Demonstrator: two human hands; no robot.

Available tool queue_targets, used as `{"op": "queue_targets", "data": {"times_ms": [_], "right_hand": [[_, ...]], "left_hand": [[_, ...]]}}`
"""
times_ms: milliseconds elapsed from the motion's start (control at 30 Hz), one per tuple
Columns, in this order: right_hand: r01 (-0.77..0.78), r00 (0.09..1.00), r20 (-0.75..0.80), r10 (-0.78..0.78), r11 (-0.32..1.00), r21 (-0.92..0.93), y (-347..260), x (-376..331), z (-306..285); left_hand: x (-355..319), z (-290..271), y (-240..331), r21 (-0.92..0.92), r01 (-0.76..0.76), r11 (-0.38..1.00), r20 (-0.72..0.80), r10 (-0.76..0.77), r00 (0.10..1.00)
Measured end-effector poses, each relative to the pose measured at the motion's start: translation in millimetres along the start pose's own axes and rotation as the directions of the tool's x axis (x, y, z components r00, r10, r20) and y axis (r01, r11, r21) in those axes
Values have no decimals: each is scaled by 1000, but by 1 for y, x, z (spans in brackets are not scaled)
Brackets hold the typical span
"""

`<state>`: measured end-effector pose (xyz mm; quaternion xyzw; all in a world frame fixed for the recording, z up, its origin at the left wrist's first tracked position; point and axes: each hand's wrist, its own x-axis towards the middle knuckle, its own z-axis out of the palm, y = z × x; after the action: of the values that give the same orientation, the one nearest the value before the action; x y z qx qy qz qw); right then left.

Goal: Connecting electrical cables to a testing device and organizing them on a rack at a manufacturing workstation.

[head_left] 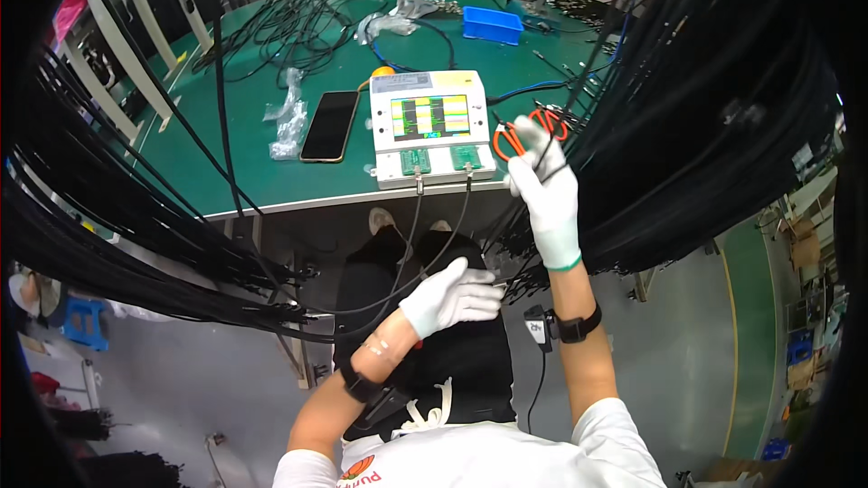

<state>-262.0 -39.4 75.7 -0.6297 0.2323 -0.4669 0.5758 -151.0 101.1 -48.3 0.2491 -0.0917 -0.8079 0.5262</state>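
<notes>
Looks like mid cable-test. Both ends of a thin black cable (411,244) are plugged into the front of the white tester box (432,126), which sits at the near edge of the green worktop (262,172), screen lit w/ green and yellow rows. The cable loops down below the worktop edge toward the lap.

Left hand (452,294), white glove, is low over the lap w/ fingers flat and stretched out. Its grip looks released, resting on or just beside the cable loop; can't tell if it's pinching anything underneath.

Right hand (547,194), also gloved, is up at the near right corner of the tester. Its grip is clenched on a black cable (559,172) from the big hanging bundle (705,126) on the right, just beside the orange-handled scissors (529,131).

Imo the next move needs a careful pull on the two plugs, w/o dragging the box off the edge. Phone (329,125) lies left of the tester, well apart.
</notes>
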Motion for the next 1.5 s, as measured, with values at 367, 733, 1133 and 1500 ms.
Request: {"op": "queue_targets", "data": {"times_ms": [367, 733, 1133, 1500], "right_hand": [[-245, 960, 130, 247, 969, -31, 47, -127, 7], [114, 927, 364, 91, 856, -504, -7, -129, -23], [-420, 906, 138, 400, 808, 413, 58, -35, -10], [-232, 972, -21, 234, 942, -243, 58, -2, 30]], "left_hand": [[115, -62, -32, -393, -50, 918, -194, -30, 981], [61, -29, -1, 94, -55, 994, -479, 93, 873], [-17, 59, -3, 956, -291, -30, 141, 918, 371], [-3, 14, 97, 937, -319, 145, 1, 910, 416]]}}
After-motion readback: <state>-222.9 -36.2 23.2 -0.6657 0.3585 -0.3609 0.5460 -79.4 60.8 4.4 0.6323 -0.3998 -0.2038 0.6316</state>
